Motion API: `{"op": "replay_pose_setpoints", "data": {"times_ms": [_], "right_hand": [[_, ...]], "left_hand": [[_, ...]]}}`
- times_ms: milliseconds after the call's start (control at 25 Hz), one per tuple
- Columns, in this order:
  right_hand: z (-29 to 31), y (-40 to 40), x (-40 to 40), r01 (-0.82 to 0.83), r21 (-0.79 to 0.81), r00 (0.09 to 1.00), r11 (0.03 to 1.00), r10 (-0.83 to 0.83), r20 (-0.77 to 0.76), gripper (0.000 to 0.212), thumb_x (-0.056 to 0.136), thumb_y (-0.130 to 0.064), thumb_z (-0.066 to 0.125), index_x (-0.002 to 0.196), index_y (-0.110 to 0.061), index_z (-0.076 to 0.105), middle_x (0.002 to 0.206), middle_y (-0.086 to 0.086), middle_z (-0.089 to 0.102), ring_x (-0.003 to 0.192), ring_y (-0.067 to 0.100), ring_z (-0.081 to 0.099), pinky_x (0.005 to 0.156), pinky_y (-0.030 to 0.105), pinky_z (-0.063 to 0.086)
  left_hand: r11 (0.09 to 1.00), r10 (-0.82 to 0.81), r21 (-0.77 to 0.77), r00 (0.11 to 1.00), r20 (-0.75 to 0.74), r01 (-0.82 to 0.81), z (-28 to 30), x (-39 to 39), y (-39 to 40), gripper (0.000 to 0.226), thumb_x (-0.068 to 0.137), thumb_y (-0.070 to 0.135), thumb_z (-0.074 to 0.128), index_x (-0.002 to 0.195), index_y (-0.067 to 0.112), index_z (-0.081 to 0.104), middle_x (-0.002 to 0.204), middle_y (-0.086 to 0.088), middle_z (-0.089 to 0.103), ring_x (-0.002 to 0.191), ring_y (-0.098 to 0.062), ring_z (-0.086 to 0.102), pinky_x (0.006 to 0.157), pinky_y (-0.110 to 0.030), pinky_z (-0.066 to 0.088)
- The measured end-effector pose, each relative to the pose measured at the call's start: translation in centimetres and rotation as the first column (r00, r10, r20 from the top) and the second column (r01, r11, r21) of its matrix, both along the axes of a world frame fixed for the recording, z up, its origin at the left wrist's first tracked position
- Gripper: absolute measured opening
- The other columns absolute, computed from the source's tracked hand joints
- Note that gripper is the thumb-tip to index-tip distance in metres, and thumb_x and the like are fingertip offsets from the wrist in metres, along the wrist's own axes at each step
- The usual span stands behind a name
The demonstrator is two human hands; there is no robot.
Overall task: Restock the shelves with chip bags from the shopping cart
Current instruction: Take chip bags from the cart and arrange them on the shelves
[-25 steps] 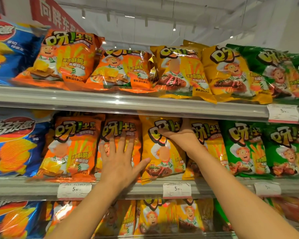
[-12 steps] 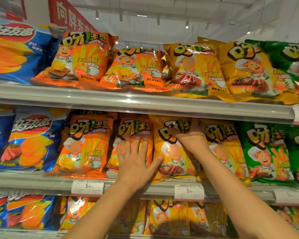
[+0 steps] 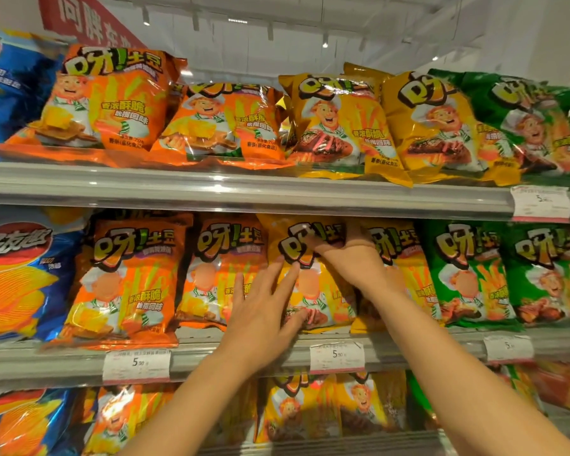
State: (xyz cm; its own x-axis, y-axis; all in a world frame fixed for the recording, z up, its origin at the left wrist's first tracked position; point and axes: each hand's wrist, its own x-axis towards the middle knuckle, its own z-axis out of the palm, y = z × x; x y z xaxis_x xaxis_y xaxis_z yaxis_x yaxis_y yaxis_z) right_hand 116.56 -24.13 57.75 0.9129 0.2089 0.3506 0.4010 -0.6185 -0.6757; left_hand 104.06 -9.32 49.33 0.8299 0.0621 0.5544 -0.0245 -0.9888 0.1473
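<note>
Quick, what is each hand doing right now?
Left hand: open, straight fingers resting on the yellow chip bag.
Right hand: gripping the top of that same bag.

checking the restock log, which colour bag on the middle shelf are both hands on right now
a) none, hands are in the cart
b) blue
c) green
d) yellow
d: the left hand lies flat with straight fingers on the front of the yellow bag on the middle shelf, and the right hand grips the same bag near its top.
</note>
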Motion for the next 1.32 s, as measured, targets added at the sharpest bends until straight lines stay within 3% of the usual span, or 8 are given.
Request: {"op": "replay_pose_setpoints", "data": {"times_ms": [200, 320, 440, 600, 760, 880, 1040, 1320], "right_hand": [[2.2, -3.0, -0.4, -0.245, 0.093, 0.919, 0.965, 0.262, -0.295, 0.031, 0.087, -0.058, 0.067, 0.094, -0.028, 0.065, 0.136, 0.004, 0.059, 0.120, 0.020, 0.060, 0.101, 0.037, 0.050], [1.4, -4.8, -1.3, -0.136, -0.046, 0.983, 0.990, 0.141, 0.118, 0.036, 0.085, -0.057, 0.070, 0.096, -0.023, 0.064, 0.096, -0.001, 0.063, 0.100, 0.023, 0.061, 0.072, 0.025, 0.047], [-3.3, -8.1, -2.5, 0.143, -0.249, 0.871, 0.958, -0.003, 0.491, 0.071, 0.085, -0.064, 0.064, 0.138, -0.019, 0.053, 0.136, 0.017, 0.051, 0.130, 0.037, 0.042, 0.102, 0.044, 0.040], [-7.4, -11.1, -1.6, 0.130, -0.290, 0.941, 0.948, -0.026, 0.338, 0.105, 0.076, -0.087, 0.044, 0.160, -0.029, 0.020, 0.167, 0.011, 0.015, 0.155, 0.031, 0.008, 0.123, 0.052, 0.017], [-6.7, -11.7, 0.5, 0.082, -0.324, 0.921, 0.942, 0.052, 0.386, 0.103, 0.071, -0.088, 0.046, 0.155, -0.030, 0.031, 0.161, 0.009, 0.025, 0.152, 0.034, 0.015, 0.120, 0.055, 0.025], [-6.8, -11.2, 1.3, 0.134, -0.451, 0.916, 0.882, 0.064, 0.397, 0.103, 0.073, -0.090, 0.045, 0.156, -0.032, 0.028, 0.162, 0.008, 0.024, 0.152, 0.035, 0.015, 0.121, 0.053, 0.023], [-7.8, -11.1, 1.1, 0.132, -0.400, 0.900, 0.907, 0.059, 0.432, 0.092, 0.086, -0.086, 0.016, 0.159, -0.030, 0.021, 0.164, 0.007, 0.022, 0.153, 0.034, 0.014, 0.123, 0.052, 0.018], [-9.3, -11.2, 0.8, 0.183, -0.304, 0.873, 0.935, -0.013, 0.488, 0.070, 0.101, -0.068, 0.023, 0.160, -0.031, 0.019, 0.165, 0.007, 0.020, 0.155, 0.030, 0.005, 0.125, 0.051, 0.015]], "left_hand": [[0.974, 0.009, -0.227, 1.000, 0.001, -0.009, 1.9, 0.9, -0.9, 0.091, 0.089, 0.075, 0.045, 0.159, 0.035, 0.003, 0.166, -0.010, 0.008, 0.151, -0.031, 0.008, 0.121, -0.048, 0.021], [0.951, -0.012, -0.308, 1.000, 0.006, 0.013, 2.9, 2.0, -2.2, 0.105, 0.080, 0.077, 0.059, 0.158, 0.033, 0.004, 0.165, -0.009, 0.001, 0.153, -0.033, 0.012, 0.119, -0.044, 0.030], [0.931, -0.040, -0.364, 0.999, -0.006, 0.036, 3.2, 3.0, -2.7, 0.116, 0.074, 0.072, 0.072, 0.157, 0.035, 0.001, 0.164, -0.009, 0.000, 0.152, -0.035, 0.016, 0.118, -0.045, 0.035], [0.865, -0.168, -0.474, 0.985, 0.040, 0.166, 3.9, 3.8, -1.7, 0.124, 0.075, 0.048, 0.085, 0.156, 0.046, -0.010, 0.165, 0.001, -0.009, 0.153, -0.026, 0.014, 0.117, -0.035, 0.028], [0.843, -0.255, -0.479, 0.966, 0.044, 0.245, 5.5, 3.9, 0.7, 0.098, 0.075, 0.046, 0.085, 0.149, 0.049, 0.020, 0.145, 0.008, 0.033, 0.144, -0.012, 0.026, 0.103, -0.026, 0.032], [0.770, -0.374, -0.561, 0.927, -0.012, 0.303, 5.3, 3.7, 1.8, 0.122, 0.068, 0.054, 0.087, 0.152, 0.060, -0.002, 0.153, 0.023, 0.022, 0.142, 0.000, 0.020, 0.110, -0.026, 0.025], [0.772, -0.369, -0.544, 0.929, 0.035, 0.328, 3.7, 3.8, 0.4, 0.122, 0.071, 0.053, 0.085, 0.150, 0.063, -0.007, 0.156, 0.034, 0.008, 0.135, 0.014, 0.011, 0.113, -0.028, 0.021], [0.935, -0.183, -0.274, 0.968, 0.169, 0.225, 2.6, 2.1, -2.3, 0.095, 0.084, 0.068, 0.061, 0.158, 0.047, 0.005, 0.165, 0.007, 0.000, 0.153, -0.026, 0.011, 0.120, -0.048, 0.026]]}}
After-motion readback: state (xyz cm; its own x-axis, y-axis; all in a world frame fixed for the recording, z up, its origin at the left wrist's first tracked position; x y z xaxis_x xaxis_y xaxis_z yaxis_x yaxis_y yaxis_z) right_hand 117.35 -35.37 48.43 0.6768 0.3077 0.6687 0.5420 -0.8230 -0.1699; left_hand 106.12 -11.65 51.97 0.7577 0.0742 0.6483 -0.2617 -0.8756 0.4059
